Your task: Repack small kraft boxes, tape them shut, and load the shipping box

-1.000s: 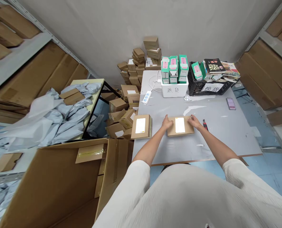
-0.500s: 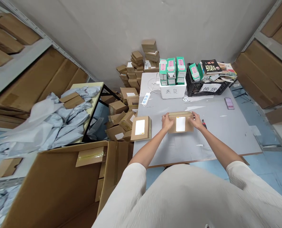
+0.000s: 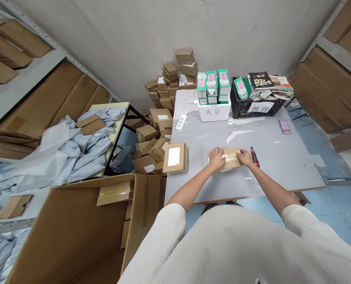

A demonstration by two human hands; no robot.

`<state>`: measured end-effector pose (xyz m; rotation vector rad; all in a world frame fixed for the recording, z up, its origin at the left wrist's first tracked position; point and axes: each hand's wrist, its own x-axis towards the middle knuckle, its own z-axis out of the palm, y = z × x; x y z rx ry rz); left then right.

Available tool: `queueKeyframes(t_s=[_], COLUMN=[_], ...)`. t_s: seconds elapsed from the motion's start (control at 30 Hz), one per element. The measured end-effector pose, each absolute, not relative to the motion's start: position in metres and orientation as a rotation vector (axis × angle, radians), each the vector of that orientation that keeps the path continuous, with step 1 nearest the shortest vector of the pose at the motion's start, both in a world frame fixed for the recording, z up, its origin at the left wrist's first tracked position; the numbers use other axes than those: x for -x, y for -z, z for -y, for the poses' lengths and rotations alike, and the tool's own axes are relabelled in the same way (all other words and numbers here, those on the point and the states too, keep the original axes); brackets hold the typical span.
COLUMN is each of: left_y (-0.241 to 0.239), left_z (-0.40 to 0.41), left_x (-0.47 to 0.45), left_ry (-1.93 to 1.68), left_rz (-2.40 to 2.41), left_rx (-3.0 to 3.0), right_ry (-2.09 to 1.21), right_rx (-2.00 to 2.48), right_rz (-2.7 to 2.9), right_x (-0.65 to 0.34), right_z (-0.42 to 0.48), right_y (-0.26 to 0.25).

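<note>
A small brown cardboard box [image 3: 230,158] lies on the grey table [image 3: 270,169] in front of me, its taped side up and no label showing. My left hand [image 3: 216,157] rests on its left part with fingers curled over the top. My right hand [image 3: 246,157] grips its right end. A second brown box with a white label [image 3: 175,157] sits at the table's left edge, apart from my hands. A red and black utility knife [image 3: 255,157] lies just right of my right hand.
At the back of the table stand a white bin with green boxes [image 3: 214,104], a black crate of books [image 3: 259,100], a power strip [image 3: 181,122] and a purple phone [image 3: 284,126]. A large open carton [image 3: 83,225] is at the lower left. Small boxes [image 3: 151,146] pile on the floor.
Both hands lifted the box, turned it over and set it down, so its white label no longer shows and the taped side faces up. My head shifted slightly.
</note>
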<state>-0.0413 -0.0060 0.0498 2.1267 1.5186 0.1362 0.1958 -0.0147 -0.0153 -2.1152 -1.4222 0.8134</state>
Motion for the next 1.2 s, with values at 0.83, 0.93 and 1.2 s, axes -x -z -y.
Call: queueKeyframes(t_s=[0.83,0.93,1.2], left_y=[-0.090,-0.094,-0.099], left_z=[0.025,0.027,0.035], left_x=[0.055,0.072,0.103], left_ry=[-0.326,-0.336,-0.285], left_rz=[-1.633,-1.646,-1.736], left_rx=[-1.984,-2.029,-2.111], right_ry=[-1.026,-1.031,-1.014], right_rx=[1.598,1.555,1.890], right_rz=[1.275,1.417,1.388], right_x=[-0.113,-0.105,-0.091], right_z=[0.006,0.004,0.004], right_y=[-0.028,-0.030,-0.012])
